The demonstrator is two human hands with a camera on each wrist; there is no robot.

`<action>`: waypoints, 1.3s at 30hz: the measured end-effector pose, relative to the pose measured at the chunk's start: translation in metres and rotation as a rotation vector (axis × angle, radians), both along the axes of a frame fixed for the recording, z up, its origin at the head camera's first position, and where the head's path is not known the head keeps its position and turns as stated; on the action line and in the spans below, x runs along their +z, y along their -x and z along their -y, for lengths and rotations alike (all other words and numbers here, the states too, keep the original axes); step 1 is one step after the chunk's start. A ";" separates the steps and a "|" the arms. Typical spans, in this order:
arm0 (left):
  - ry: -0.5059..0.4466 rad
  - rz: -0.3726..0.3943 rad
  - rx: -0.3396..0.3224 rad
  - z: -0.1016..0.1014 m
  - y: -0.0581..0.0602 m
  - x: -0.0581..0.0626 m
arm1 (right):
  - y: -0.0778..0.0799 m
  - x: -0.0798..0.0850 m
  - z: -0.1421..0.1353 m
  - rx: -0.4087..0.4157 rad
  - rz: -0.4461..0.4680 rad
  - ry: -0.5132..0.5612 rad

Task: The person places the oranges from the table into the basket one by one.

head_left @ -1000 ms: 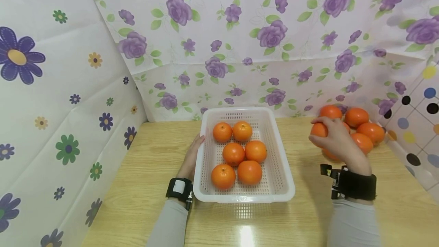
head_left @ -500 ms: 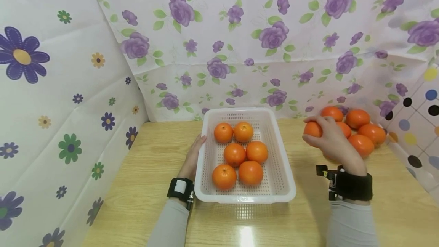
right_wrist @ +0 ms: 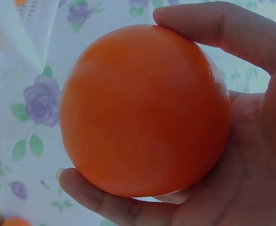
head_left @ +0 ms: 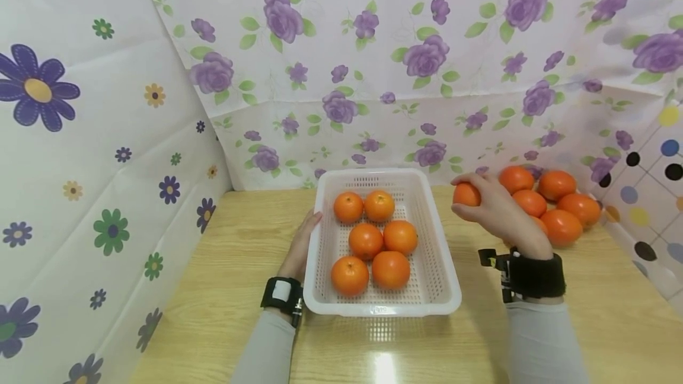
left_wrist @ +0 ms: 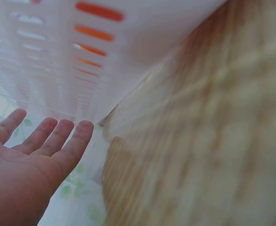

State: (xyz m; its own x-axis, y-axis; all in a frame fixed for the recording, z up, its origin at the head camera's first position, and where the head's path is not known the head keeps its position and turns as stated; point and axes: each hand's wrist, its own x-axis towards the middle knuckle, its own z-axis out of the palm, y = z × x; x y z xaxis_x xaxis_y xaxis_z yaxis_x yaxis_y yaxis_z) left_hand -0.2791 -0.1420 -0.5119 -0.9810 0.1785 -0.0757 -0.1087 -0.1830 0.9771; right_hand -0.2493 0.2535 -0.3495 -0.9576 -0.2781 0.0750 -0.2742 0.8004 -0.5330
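Note:
My right hand (head_left: 498,209) grips a smooth, shiny orange (head_left: 466,194) in the head view, between the basket and a group of oranges. The right wrist view shows the thumb and fingers curled around opposite sides of that orange (right_wrist: 145,113). A white perforated plastic basket (head_left: 381,311) stands in the middle of the table with several oranges (head_left: 366,241) inside. Along its left side lies my left hand (head_left: 300,245), fingertips at the wall. Seen from the left wrist, those fingers (left_wrist: 69,150) are extended and spread beside the slotted basket wall (left_wrist: 142,42).
Several more oranges (head_left: 561,227) lie clustered at the back right of the wooden table (head_left: 235,253). A curtain with purple flowers (head_left: 341,105) hangs behind, a daisy-patterned sheet (head_left: 107,194) on the left, and a dotted sheet (head_left: 640,218) on the right.
My right hand has carried the orange leftward from the cluster toward the basket, uncovering more of the oranges behind it. My left hand stays at the basket's side.

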 end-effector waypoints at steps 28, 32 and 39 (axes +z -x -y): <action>0.017 -0.003 0.010 0.001 0.004 -0.003 | 0.049 0.014 0.076 0.233 0.018 0.115; 0.014 0.003 0.020 0.001 0.003 -0.002 | 0.062 0.009 0.081 0.283 0.090 0.111; 0.011 0.002 0.020 0.001 0.003 -0.002 | 0.082 0.002 0.088 0.304 0.198 0.044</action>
State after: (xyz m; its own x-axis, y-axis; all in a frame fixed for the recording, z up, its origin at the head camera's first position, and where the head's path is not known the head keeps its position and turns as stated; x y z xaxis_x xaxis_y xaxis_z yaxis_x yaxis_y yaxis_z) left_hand -0.2816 -0.1435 -0.5143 -0.9842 0.1580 -0.0798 -0.1074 -0.1744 0.9788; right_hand -0.3313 0.1658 -0.3479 -0.8286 -0.5532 -0.0857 -0.3841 0.6732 -0.6319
